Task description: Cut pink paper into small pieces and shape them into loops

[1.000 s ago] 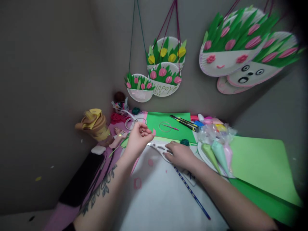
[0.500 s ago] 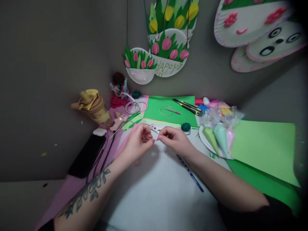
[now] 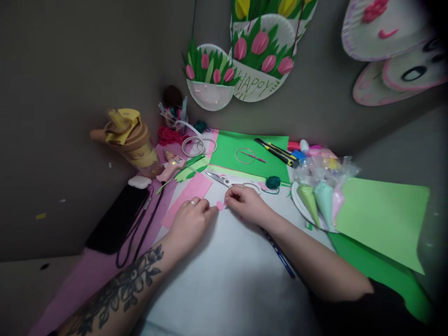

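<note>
A small pink paper piece [image 3: 220, 205] lies between my two hands on the white work surface [image 3: 224, 261]. The fingertips of my left hand [image 3: 194, 218], bent and close together, touch its left edge. My right hand [image 3: 245, 201] is pinched at its right edge, the fingertips partly hidden. Just behind my right hand are white-handled scissors [image 3: 219, 178] with their blades pointing left. A pink paper strip [image 3: 187, 198] extends behind my left hand.
A glue gun [image 3: 172, 169], dark phone [image 3: 117, 219] and cup [image 3: 135, 144] stand or lie left. Green paper [image 3: 227, 151] holds cutters [image 3: 276, 152] at the back. Piping bags [image 3: 324, 198] lie right; a blue patterned pencil [image 3: 280, 254] is beside my right forearm.
My left hand has moved down and left, turning palm-down. The small pink piece now shows between the hands, and the scissors and pink strip are more exposed. The view has shifted.
</note>
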Demonstrator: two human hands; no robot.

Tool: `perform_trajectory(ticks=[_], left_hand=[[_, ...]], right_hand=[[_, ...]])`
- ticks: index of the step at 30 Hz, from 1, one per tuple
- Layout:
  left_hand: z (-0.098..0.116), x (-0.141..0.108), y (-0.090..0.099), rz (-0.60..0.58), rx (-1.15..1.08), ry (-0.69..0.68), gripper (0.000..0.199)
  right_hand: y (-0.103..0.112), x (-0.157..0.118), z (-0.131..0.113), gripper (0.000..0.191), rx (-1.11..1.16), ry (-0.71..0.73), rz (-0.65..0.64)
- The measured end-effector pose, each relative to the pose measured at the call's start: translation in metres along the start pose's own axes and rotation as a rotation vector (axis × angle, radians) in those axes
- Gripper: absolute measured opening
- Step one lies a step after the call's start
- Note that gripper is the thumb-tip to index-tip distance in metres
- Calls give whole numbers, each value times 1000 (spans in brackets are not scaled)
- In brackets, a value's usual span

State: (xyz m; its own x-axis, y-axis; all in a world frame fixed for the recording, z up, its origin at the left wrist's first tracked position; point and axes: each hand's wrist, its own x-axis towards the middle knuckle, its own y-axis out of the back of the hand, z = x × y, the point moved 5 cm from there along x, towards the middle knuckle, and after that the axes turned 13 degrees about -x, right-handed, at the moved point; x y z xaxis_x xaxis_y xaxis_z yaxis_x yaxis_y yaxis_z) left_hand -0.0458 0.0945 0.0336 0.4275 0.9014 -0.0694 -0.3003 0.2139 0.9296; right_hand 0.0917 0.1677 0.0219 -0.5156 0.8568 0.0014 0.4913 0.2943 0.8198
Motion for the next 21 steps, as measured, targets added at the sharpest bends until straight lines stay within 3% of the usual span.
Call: perform_trajectory(ticks=[9,15,21], left_hand=[[-5,3,-8,-51,-7,-21,36],[-5,3,-7,-62,-1,-24,34],[-5,7,-12,-90,-20,-137,30]], right_hand=[[-6,3,-1,13,-45,13,-46],[-14,3,-6,14,-211,54,-115],[-17,2,-7,17,-372,30,-145]])
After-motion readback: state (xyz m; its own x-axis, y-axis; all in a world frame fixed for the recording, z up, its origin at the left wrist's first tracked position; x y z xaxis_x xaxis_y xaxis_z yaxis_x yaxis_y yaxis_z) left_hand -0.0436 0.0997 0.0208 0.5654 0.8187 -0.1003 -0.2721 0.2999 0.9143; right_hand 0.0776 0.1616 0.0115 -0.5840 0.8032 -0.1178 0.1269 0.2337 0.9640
